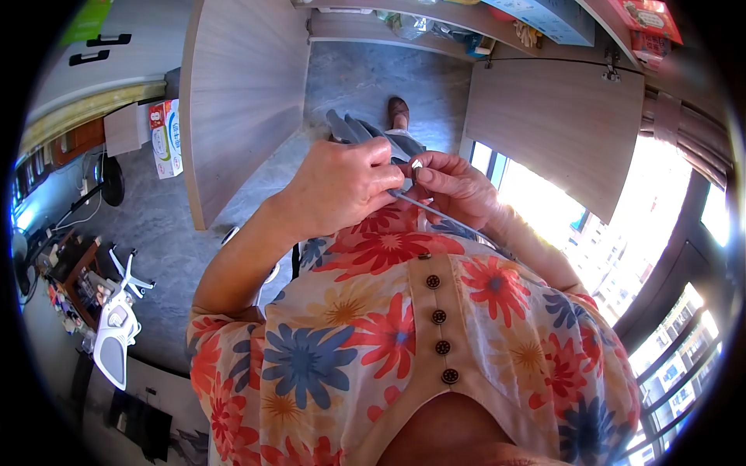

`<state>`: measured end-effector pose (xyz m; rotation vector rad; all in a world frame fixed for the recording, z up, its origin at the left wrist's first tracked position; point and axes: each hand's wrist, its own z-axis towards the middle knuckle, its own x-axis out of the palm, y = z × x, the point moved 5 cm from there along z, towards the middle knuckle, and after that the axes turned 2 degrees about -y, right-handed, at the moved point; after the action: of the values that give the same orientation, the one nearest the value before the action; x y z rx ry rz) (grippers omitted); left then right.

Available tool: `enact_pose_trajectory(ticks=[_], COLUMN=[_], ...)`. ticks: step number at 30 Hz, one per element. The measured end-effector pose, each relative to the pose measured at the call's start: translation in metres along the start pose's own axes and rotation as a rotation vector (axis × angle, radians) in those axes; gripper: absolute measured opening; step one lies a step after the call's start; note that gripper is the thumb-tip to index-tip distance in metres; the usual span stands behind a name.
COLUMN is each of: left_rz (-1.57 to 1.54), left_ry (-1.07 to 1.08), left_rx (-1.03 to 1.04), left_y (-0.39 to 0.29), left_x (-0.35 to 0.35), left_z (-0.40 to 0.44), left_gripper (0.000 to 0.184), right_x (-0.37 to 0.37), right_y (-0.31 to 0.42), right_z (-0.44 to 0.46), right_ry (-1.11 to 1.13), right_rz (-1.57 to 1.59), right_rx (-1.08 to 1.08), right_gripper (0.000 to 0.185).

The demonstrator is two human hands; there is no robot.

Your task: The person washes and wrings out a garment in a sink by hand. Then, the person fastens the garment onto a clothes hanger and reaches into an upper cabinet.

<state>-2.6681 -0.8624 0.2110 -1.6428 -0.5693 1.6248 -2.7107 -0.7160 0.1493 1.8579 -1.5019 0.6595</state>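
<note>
My left hand is closed, its fingers curled round a folded grey fabric item whose ends stick out beyond the knuckles. My right hand meets it in front of my waist, thumb and forefinger pinched on a small shiny piece. What that piece is cannot be made out. A thin grey cord runs from between the hands down to the right, below my right hand. The fingers partly hide where cord and fabric meet.
Open cabinet doors stand at left and right, with a filled shelf between them. A brown shoe is on the grey floor. Boxes and a white chair are left; bright windows are right.
</note>
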Motion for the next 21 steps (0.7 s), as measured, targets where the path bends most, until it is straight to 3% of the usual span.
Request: enact_pose_trajectory(ticks=[5,21], left_rz=[-0.043,0.088], left_ry=[0.022,0.022], left_rx=[-0.073,0.012], left_y=[0.004,0.003], left_x=[-0.001,-0.009], left_z=[0.002,-0.006], left_gripper=[0.021,0.021], right_x=[0.008,0.008], right_y=[-0.002,0.001], right_z=[-0.005,-0.018], right_ry=[0.115,0.065], right_rz=[0.057,0.057], right_rx=[-0.007,-0.067], right_gripper=[0.020,0.014])
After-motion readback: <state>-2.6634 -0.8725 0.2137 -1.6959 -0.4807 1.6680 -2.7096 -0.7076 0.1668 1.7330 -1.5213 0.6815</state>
